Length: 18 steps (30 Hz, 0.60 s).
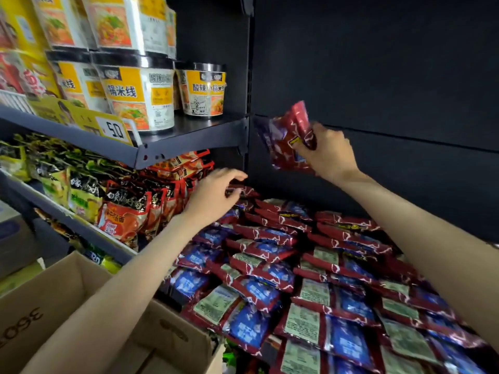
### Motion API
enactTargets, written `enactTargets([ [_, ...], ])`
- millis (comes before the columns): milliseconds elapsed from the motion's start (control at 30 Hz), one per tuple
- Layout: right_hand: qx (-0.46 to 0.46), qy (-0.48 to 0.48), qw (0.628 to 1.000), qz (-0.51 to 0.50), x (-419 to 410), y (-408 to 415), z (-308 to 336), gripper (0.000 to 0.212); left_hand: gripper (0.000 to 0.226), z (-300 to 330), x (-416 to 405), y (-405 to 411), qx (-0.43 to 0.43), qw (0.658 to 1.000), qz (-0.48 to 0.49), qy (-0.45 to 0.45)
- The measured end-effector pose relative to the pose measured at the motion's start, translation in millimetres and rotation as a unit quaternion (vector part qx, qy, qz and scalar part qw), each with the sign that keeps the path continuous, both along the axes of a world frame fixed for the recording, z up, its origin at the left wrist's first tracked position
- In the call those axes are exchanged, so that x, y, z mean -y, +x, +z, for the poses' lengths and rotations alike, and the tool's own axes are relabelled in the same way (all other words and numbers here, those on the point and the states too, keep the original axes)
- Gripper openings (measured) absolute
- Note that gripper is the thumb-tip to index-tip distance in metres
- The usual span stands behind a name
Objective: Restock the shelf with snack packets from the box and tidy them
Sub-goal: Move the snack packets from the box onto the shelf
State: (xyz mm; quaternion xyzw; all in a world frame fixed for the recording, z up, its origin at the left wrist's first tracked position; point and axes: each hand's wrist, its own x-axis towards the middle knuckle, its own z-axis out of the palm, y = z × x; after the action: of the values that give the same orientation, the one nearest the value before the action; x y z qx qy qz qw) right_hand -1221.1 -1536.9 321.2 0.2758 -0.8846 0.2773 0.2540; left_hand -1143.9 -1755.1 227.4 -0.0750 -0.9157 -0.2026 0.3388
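right hand: raised above back of shelf, fingers curled round a red snack packet, pinching it near lower edge; packet tilted, off the pile.
left hand: reaching to back-left corner of the stacked packets, fingers loosely bent, tips touching top of rearmost row; grip on a packet unclear.
stacked packets: red-and-blue foil sachets in overlapping rows across lower shelf, front rows label side up; some rows skewed.
cardboard box: bottom left, flaps open, just beside shelf front; contents not visible.
neighbours: noodle bags left of pile, instant noodle cups on upper shelf, price tag on its edge.
handling (judged): light, soft, crinkly film, likely slippery; contents probably crushable, so no squeezing of middle.
grasp point (judged): sealed edge or corner, thumb over flat face.
step (judged): placing held packet into back row, left hand steadying the gap.
risk (judged): sliding rows, packets toppling forward.
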Motion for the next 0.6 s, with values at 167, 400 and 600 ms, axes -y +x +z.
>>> enactTargets([
  [167, -0.15, 0.235, 0.96, -0.039, 22, -8, -3, 0.027, 0.05, -12, 40, -37, 0.158, 0.97, 0.079, -0.166],
  [400, -0.212, 0.33, 0.918, -0.062, 81, -24, -31, 0.037, 0.031, -27, 50, -55, 0.05, 0.966, 0.073, -0.245],
  [600, -0.294, 0.296, 0.906, -0.064, 93, -38, -43, 0.041, 0.024, -30, 60, -55, -0.053, 0.975, 0.019, -0.215],
])
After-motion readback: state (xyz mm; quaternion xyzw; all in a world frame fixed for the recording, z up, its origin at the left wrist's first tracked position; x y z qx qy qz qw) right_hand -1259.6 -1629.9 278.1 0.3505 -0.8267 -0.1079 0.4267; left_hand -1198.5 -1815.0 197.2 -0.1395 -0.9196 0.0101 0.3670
